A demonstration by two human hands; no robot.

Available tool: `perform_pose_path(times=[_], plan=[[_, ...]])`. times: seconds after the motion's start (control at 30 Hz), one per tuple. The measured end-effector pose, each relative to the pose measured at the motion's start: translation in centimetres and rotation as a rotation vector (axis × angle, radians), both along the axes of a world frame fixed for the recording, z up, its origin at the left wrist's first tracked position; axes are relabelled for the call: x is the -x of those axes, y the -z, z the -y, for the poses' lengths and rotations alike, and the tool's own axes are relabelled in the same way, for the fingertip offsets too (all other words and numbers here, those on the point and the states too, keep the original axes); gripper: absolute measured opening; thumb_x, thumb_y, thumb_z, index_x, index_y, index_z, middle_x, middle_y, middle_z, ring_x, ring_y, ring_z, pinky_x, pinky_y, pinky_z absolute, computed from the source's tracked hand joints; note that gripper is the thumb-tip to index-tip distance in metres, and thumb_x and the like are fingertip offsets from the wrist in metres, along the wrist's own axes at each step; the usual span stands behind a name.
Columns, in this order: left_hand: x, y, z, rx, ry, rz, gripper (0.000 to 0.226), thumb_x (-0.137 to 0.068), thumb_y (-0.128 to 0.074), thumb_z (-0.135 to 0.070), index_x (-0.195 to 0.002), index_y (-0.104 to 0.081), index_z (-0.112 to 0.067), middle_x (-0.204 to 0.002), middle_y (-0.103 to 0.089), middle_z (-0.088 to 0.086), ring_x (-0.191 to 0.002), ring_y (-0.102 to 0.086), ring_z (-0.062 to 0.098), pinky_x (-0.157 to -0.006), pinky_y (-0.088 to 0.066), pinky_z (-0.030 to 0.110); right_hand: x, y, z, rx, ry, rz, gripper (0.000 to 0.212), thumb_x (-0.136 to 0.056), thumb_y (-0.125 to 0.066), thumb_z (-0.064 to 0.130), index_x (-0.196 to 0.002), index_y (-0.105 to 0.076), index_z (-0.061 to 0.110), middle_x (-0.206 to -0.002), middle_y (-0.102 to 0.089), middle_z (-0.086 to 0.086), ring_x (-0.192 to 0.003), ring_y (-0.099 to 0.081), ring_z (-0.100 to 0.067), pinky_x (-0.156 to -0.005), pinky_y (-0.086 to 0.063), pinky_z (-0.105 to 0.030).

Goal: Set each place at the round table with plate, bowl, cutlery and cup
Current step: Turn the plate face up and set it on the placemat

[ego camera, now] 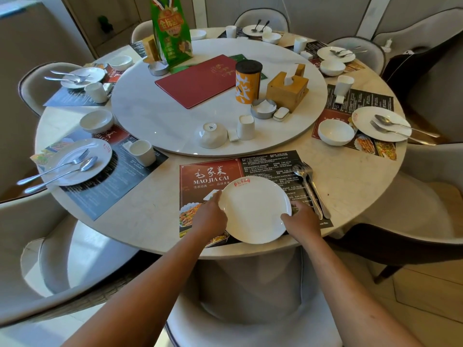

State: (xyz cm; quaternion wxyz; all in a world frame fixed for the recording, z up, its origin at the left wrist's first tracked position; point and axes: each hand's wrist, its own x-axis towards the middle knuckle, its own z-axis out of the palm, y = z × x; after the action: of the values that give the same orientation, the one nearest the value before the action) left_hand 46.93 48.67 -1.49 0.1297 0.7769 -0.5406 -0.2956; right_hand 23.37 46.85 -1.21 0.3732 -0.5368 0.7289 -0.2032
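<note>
A white plate (254,209) with a red logo lies on the printed placemat (210,175) at the near edge of the round table. My left hand (210,217) grips its left rim and my right hand (302,219) grips its right rim. A spoon and fork (309,189) lie together on the mat just right of the plate. On the turntable (155,108) beyond the mat, a white bowl (212,134) lies upside down beside an upturned white cup (246,127).
Other places around the table hold plates with cutlery (75,161), bowls (335,132) and cups (141,152). The turntable carries a red menu (198,81), an orange canister (247,81), a wooden tissue box (288,90) and a green bag (171,28). Padded chairs ring the table.
</note>
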Motion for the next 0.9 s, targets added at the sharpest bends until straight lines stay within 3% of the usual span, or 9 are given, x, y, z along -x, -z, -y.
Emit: perform_pose_path(times=[0.13,0.27,0.4,0.53,0.7,0.9], plan=[[0.0,-0.3,-0.1,0.01,-0.004,-0.013,0.066,-0.096,-0.051,-0.01,-0.155,-0.031,-0.031,-0.139,-0.061,0.001,-0.107,-0.066,0.023,-0.078,-0.062,0.036,-0.5,-0.4,0.0,0.054,0.002,-0.124,0.037,-0.088,-0.066,0.027,-0.124,-0.057,0.021,-0.111,-0.059,0.004,-0.1,-0.055,-0.021,-0.076,-0.049,-0.035],[-0.4,-1.1,0.6,0.051,-0.015,0.067,0.057,-0.099,-0.052,-0.024,-0.153,-0.035,-0.025,-0.141,-0.059,0.003,-0.116,-0.063,0.025,-0.074,-0.05,0.031,-2.2,-1.2,1.3,0.231,-0.102,-0.353,0.043,-0.093,-0.06,0.039,-0.132,-0.051,0.024,-0.133,-0.055,-0.003,-0.122,-0.052,-0.028,-0.093,-0.05,-0.044],[-1.7,-2.5,2.7,0.098,-0.008,0.147,0.06,-0.097,-0.051,-0.026,-0.154,-0.034,-0.028,-0.138,-0.061,0.002,-0.115,-0.062,0.025,-0.086,-0.053,0.035,-4.5,-2.5,3.9,0.252,-0.241,-0.411,0.053,-0.098,-0.053,0.042,-0.147,-0.043,0.023,-0.146,-0.046,-0.004,-0.134,-0.041,-0.03,-0.104,-0.043,-0.048],[-3.5,-4.4,6.5,0.199,0.016,0.255,0.055,-0.094,-0.057,-0.025,-0.147,-0.043,-0.028,-0.137,-0.058,0.007,-0.118,-0.058,0.026,-0.082,-0.048,0.036,-7.2,-3.4,7.0,0.255,-0.34,-0.449,0.054,-0.101,-0.047,0.043,-0.15,-0.039,0.022,-0.154,-0.04,-0.004,-0.141,-0.033,-0.028,-0.108,-0.038,-0.047],[-6.1,-5.7,12.6,0.281,0.114,0.449,0.07,-0.094,-0.061,-0.043,-0.154,-0.028,-0.027,-0.147,-0.045,0.012,-0.132,-0.044,0.031,-0.094,-0.049,0.043,-11.5,-3.8,11.7,0.299,-0.417,-0.476,0.052,-0.102,-0.041,0.043,-0.15,-0.04,0.021,-0.157,-0.037,-0.002,-0.146,-0.027,-0.026,-0.114,-0.033,-0.047],[-8.1,-5.1,19.6,0.238,0.267,0.568,0.105,-0.081,-0.073,-0.06,-0.16,-0.01,-0.029,-0.163,-0.016,0.016,-0.148,-0.021,0.039,-0.113,-0.035,0.051,-15.5,-2.2,15.2,0.249,-0.467,-0.521,0.054,-0.101,-0.043,0.041,-0.15,-0.038,0.019,-0.159,-0.032,-0.004,-0.146,-0.025,-0.027,-0.114,-0.032,-0.047]])
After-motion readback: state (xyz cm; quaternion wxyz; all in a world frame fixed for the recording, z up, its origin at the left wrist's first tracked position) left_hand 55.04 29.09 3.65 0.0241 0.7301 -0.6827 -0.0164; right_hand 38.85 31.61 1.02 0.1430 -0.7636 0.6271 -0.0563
